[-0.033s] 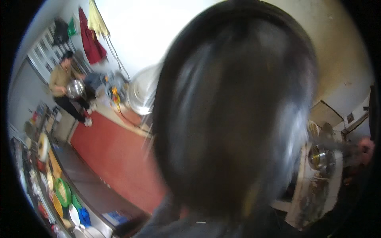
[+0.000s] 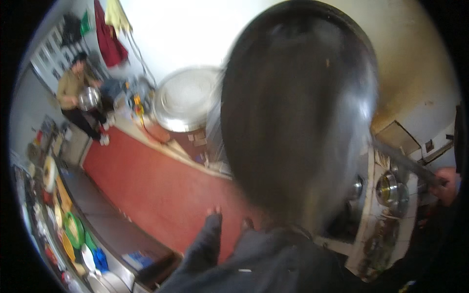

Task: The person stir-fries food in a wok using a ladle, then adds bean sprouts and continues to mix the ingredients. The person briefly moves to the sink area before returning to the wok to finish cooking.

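Observation:
A large dark round pan fills the middle of the view, tipped up on edge and blurred by motion. Its long handle runs to the right, where my right hand is closed around the end. My left hand shows only as fingertips past a dark sleeve, over the red floor. Those fingers look stretched out, and nothing shows in them. The pan hides whatever lies behind it.
At right, a tiled counter bears metal bowls. A big round metal lid stands beyond the red floor. Far left, another person holds a metal bowl. A crowded counter with a green basket runs along the left.
The pan has shifted slightly right and takes up less of the view. More of the big lid and floor shows, and my left fingertips have come into sight.

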`<state>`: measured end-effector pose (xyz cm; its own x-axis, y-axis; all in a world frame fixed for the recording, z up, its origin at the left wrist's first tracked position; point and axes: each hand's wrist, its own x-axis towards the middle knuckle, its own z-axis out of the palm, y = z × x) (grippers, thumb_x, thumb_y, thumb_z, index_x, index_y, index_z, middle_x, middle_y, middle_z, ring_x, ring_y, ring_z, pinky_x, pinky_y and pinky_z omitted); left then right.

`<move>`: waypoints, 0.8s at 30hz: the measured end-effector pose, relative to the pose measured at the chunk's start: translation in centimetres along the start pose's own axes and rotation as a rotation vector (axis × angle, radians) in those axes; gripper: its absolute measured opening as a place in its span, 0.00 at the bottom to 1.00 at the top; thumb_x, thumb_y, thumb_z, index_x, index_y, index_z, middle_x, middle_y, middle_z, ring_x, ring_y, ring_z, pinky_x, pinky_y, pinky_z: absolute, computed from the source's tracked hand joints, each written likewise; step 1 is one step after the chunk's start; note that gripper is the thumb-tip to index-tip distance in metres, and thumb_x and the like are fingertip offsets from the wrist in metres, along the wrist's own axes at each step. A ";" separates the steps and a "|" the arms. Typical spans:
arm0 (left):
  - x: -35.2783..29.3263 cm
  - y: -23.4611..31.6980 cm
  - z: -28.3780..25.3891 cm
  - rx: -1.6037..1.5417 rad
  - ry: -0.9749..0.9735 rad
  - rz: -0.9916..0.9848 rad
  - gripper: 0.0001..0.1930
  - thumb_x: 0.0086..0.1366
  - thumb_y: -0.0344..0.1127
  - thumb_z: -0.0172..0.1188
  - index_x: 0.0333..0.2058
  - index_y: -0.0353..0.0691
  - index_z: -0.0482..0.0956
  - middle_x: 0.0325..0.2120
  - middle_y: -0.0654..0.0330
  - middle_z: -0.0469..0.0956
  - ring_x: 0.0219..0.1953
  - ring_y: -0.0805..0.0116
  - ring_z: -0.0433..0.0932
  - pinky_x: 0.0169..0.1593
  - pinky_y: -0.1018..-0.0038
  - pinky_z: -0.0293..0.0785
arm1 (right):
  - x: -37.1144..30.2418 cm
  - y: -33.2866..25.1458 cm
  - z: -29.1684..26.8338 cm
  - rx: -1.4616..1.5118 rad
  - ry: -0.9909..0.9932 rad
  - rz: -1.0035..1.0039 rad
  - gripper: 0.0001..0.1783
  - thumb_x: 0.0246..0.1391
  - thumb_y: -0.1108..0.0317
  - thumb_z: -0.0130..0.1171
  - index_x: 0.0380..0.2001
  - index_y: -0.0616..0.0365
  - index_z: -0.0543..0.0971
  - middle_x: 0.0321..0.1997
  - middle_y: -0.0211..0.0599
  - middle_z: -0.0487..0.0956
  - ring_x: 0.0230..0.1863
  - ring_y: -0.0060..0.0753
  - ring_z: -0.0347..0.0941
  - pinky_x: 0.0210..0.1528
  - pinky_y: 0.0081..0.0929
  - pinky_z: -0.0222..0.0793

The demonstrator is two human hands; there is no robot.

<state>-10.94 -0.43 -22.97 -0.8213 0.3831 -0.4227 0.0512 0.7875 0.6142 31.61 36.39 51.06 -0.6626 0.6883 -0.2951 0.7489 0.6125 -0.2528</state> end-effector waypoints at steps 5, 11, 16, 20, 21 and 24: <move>1.3 -0.1 -0.2 -0.074 -0.020 -0.138 0.23 0.63 0.52 0.59 0.43 0.35 0.82 0.40 0.41 0.81 0.47 0.46 0.80 0.49 0.57 0.76 | 12.1 12.9 21.4 0.695 0.351 0.153 0.14 0.53 0.67 0.66 0.42 0.58 0.78 0.31 0.27 0.79 0.26 0.20 0.73 0.27 0.21 0.70; 7.5 -0.1 4.7 -0.207 0.013 -0.255 0.20 0.62 0.46 0.62 0.43 0.35 0.84 0.36 0.43 0.83 0.40 0.50 0.83 0.46 0.62 0.77 | 17.4 2.3 39.9 0.685 0.100 0.404 0.14 0.62 0.66 0.55 0.46 0.60 0.70 0.27 0.40 0.78 0.18 0.26 0.74 0.15 0.24 0.67; 11.2 0.7 11.2 -0.449 -0.184 -0.170 0.20 0.63 0.48 0.61 0.43 0.35 0.83 0.38 0.49 0.84 0.40 0.54 0.83 0.46 0.63 0.76 | 17.9 4.7 42.8 0.552 0.140 0.423 0.14 0.62 0.61 0.57 0.42 0.60 0.71 0.18 0.29 0.71 0.13 0.18 0.63 0.13 0.19 0.56; 13.8 0.1 16.0 -0.824 -0.485 -0.253 0.21 0.65 0.53 0.58 0.45 0.40 0.81 0.34 0.61 0.83 0.36 0.68 0.80 0.41 0.66 0.74 | 17.6 2.6 45.1 0.461 0.474 0.325 0.14 0.62 0.61 0.58 0.42 0.60 0.73 0.18 0.27 0.69 0.13 0.17 0.62 0.15 0.18 0.57; 13.0 2.4 13.4 -0.848 -0.549 -0.257 0.21 0.66 0.53 0.58 0.46 0.42 0.80 0.34 0.62 0.83 0.36 0.69 0.80 0.40 0.67 0.74 | 17.2 2.0 45.8 0.458 0.580 0.322 0.13 0.62 0.61 0.58 0.40 0.60 0.74 0.17 0.27 0.70 0.12 0.19 0.63 0.14 0.18 0.57; 13.7 2.3 13.0 -0.966 -0.724 -0.206 0.18 0.68 0.51 0.56 0.48 0.46 0.78 0.34 0.66 0.82 0.37 0.73 0.80 0.39 0.70 0.72 | 17.6 -1.3 44.9 0.843 0.189 0.683 0.12 0.62 0.59 0.57 0.36 0.58 0.75 0.16 0.28 0.70 0.11 0.20 0.63 0.13 0.19 0.56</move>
<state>-14.70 12.87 -36.01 -0.2425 0.7163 -0.6543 -0.7380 0.3016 0.6036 19.24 30.24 4.82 -0.0437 0.8733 -0.4852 0.6746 -0.3324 -0.6591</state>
